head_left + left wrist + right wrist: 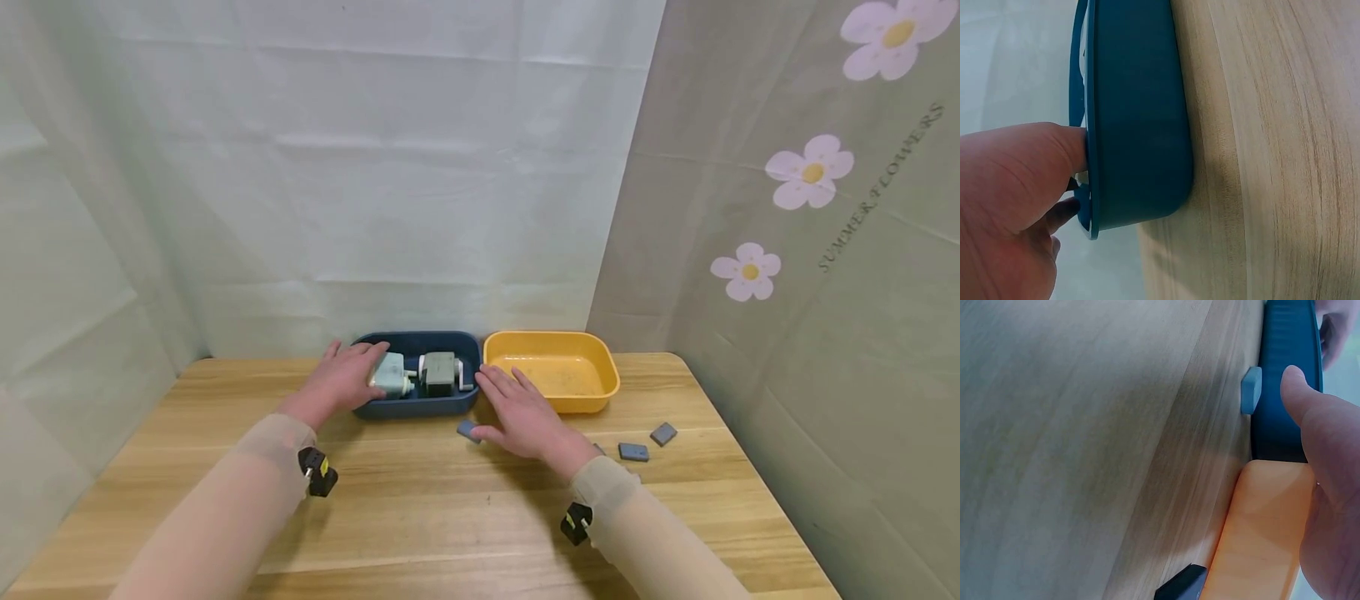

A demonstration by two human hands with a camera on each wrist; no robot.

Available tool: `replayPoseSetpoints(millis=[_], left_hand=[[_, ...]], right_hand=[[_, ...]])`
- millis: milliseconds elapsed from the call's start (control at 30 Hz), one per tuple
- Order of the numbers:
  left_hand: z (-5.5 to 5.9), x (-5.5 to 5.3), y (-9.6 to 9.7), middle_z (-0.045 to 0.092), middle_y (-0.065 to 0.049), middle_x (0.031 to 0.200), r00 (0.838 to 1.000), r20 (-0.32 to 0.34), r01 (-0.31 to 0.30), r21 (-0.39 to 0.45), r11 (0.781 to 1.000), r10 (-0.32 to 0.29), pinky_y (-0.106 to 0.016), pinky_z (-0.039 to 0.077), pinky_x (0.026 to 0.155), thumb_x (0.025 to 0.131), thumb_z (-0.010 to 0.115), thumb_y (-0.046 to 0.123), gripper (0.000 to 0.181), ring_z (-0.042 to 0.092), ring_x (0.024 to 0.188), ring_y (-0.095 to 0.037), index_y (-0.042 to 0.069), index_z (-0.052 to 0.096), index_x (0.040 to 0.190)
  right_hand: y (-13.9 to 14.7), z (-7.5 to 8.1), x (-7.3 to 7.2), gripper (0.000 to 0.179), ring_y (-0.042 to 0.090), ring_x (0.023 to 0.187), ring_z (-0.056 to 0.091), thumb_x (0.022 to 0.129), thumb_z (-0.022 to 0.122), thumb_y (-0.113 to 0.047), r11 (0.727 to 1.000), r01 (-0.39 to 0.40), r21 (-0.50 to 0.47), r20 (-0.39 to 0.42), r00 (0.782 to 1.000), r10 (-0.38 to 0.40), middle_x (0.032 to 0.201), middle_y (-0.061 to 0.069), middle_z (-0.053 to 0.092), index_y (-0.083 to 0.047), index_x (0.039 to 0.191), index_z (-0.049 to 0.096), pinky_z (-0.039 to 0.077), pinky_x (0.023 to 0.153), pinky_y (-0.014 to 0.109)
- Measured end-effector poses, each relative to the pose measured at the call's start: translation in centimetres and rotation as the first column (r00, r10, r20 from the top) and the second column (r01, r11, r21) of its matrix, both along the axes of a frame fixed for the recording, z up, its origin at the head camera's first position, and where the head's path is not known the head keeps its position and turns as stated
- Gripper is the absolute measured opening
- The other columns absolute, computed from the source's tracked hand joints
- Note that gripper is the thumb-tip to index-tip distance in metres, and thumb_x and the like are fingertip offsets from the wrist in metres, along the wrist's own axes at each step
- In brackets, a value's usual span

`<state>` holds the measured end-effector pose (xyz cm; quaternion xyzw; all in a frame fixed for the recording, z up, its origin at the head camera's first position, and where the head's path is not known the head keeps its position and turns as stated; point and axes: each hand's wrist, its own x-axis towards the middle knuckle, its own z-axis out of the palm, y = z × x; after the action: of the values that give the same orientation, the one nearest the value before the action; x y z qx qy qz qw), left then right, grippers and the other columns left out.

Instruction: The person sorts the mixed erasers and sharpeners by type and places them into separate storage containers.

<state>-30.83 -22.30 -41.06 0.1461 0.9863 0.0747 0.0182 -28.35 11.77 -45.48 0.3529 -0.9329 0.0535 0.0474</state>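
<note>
My left hand [347, 379] reaches into the left end of the dark blue bin [416, 407] and grips a light blue crank pencil sharpener [390, 375]. Its thumb is on the near side and its fingers on the far side. In the left wrist view the bin wall [1138, 119] hides the sharpener. Beside it in the bin lies a grey-green crank pencil sharpener [438, 373] with a white crank. Over the adjoining ends of the blue bin and the yellow bin [588, 404], my right hand [521, 417] extends its fingers, holding nothing visible.
A small blue-grey block [468, 430] lies on the table before the blue bin, near my right thumb. More such blocks [633, 452] lie to the right, one partly hidden by my right wrist. A fabric curtain [405, 183] stands behind the bins.
</note>
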Motion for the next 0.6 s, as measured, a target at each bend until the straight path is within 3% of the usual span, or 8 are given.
replayPoseSetpoints(millis=[600], left_hand=[[0.96,-0.24,0.43,0.050,-0.031,0.163,0.996,0.089,0.011,-0.115,0.993,-0.001,-0.078,0.014,0.126,0.100,0.086,0.029,0.096,0.037,0.156,-0.055,0.001,0.030,0.173]], right_hand=[[0.02,0.09,0.03,0.096,0.029,0.167,0.024,0.106,0.065,-0.062,1.000,-0.005,0.000,-0.002,1.000,0.005,0.180,0.015,0.029,-0.003,0.173,0.031,0.015,0.135,0.055]])
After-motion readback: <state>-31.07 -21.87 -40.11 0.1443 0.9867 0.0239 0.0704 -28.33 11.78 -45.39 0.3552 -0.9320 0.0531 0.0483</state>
